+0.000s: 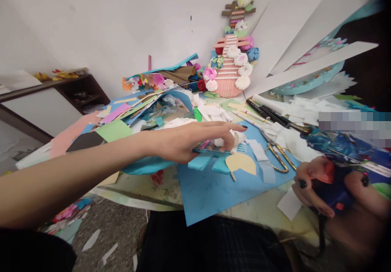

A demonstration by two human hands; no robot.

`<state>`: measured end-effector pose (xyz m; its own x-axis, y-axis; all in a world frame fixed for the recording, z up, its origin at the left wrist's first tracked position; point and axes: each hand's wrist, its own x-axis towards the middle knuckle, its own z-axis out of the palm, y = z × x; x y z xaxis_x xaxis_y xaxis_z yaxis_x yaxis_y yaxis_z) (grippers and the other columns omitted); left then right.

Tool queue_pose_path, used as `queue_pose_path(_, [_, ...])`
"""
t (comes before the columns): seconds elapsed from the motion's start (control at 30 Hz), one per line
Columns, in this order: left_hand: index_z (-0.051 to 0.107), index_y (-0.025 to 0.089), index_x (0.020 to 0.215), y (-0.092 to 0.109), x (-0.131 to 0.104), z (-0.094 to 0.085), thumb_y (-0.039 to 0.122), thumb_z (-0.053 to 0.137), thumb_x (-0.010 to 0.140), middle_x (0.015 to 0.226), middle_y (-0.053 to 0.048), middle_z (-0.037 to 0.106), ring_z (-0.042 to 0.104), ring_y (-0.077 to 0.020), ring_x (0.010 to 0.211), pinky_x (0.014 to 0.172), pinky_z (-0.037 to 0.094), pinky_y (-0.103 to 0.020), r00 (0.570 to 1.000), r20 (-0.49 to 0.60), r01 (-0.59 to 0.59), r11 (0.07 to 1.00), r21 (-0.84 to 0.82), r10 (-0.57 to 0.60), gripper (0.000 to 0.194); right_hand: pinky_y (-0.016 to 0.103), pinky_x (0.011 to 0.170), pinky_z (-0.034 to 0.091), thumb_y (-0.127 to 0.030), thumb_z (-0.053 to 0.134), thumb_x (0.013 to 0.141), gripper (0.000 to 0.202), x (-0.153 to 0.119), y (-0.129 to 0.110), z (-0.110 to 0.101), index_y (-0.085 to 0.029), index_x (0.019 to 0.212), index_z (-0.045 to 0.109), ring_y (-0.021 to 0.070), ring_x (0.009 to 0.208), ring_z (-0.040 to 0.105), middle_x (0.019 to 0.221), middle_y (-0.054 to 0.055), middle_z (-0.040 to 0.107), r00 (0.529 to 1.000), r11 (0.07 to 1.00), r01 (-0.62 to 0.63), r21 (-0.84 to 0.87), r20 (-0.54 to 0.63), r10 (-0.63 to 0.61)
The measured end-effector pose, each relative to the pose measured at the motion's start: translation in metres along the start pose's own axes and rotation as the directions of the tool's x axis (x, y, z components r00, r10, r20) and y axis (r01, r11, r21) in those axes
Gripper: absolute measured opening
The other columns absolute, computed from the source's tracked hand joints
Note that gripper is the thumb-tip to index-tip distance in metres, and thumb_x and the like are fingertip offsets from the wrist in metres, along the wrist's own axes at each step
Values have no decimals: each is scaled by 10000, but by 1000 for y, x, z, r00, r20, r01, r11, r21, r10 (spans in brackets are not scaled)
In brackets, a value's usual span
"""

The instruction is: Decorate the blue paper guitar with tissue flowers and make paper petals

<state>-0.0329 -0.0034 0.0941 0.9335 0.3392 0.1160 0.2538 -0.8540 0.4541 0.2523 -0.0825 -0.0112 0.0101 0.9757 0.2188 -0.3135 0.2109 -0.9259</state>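
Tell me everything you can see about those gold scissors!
The scissors look metal, with patterned gold handles and two thin finger loops spread apart. The handles lie on the right part of the blue sheet, loops nearest us, blades pointing away and leftward. Pale paper pieces lie by the left loop; I can't tell if they touch. Nobody's holding them.

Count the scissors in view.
1 pair: gold-handled scissors, handles over the blue sheet, right of the left hand in the picture. Others may be hidden.

Room before turquoise pieces (200,161), scissors (271,143)
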Motion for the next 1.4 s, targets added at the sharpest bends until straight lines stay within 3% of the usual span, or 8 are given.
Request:
queue_pose_path(0.17, [543, 286, 1179, 0, 0, 2, 57, 521, 748, 1391, -44, 457, 396, -263, 1303, 1047, 358, -455, 1000, -26, -9, 999, -40, 8, 489, 315, 362, 232, -449, 463, 830, 271, -3, -3, 4, -213, 757, 574, 68, 297, 344, 686, 43, 548, 999, 998, -41, 56, -17, 42])
queue_pose_path(0.4, [354, 239, 1350, -4, -2, 9, 115, 561, 788, 1382, -88, 455, 428, -238, 1276, 1048, 376, -390, 994, -103, 26, 985, -168, -44, 612, 304, 356, 226, -452, 487, 811, 274, -2, -4, 6, -208, 755, 598, 72, 308, 335, 676, 52, 544, 999, 998, -26, 55, -25, 27])
queue_pose_path(0.5, [350, 232, 1351, -6, -3, 11, 104, 562, 789, 1371, -101, 457, 435, -241, 1270, 1042, 380, -395, 992, -124, 14, 982, -190, -38, 614, 300, 356, 250, -440, 506, 804, 258, -3, -6, 5, -208, 760, 609, 78, 305, 360, 675, 54, 561, 999, 998, -33, 47, 19, 33])
queue_pose_path(0.7, [374, 232, 1350, -3, -4, 8, 150, 579, 803, 1374, -112, 456, 429, -253, 1275, 1052, 367, -413, 990, -138, 16, 990, -143, -36, 591, 290, 372, 265, -383, 560, 765, 228, -6, -7, 4, -177, 804, 649, 98, 349, 409, 710, 86, 608, 991, 996, -63, -63, 113, 70])
queue_pose_path(0.97, [355, 266, 1372, -1, -8, 8, 203, 588, 815, 1415, -89, 417, 401, -258, 1298, 1057, 365, -415, 990, -109, 80, 994, -71, -87, 607, 269, 409, 260, -380, 575, 800, 237, -9, 6, 5, -163, 875, 634, 84, 393, 349, 633, 39, 571, 974, 978, -78, -192, 197, 116])
queue_pose_path(1.07, [350, 284, 1375, -2, -9, 8, 206, 589, 820, 1435, -80, 396, 377, -259, 1315, 1078, 332, -417, 990, -101, 95, 995, -24, -97, 609, 251, 424, 275, -391, 582, 813, 241, -10, 5, 8, -161, 872, 625, 90, 427, 365, 547, -6, 494, 977, 971, -75, -225, 179, 117])
queue_pose_path(1.17, [233, 303, 1422, -2, -9, 9, 198, 587, 824, 1438, -84, 399, 353, -260, 1332, 1092, 296, -442, 992, -95, 81, 996, -47, -85, 702, 233, 426, 291, -427, 609, 797, 271, -10, -1, 15, -157, 823, 607, 91, 447, 372, 491, -36, 419, 977, 958, -105, -267, 149, 149])
queue_pose_path(1.4, [134, 326, 1443, -1, -11, 12, 208, 566, 846, 1428, -85, 418, 380, -242, 1320, 1075, 320, -440, 991, -98, 85, 991, -101, -95, 747, 218, 425, 280, -497, 623, 773, 354, -10, -7, 22, -151, 724, 569, 71, 451, 359, 502, -37, 411, 963, 922, -164, -351, 144, 226])
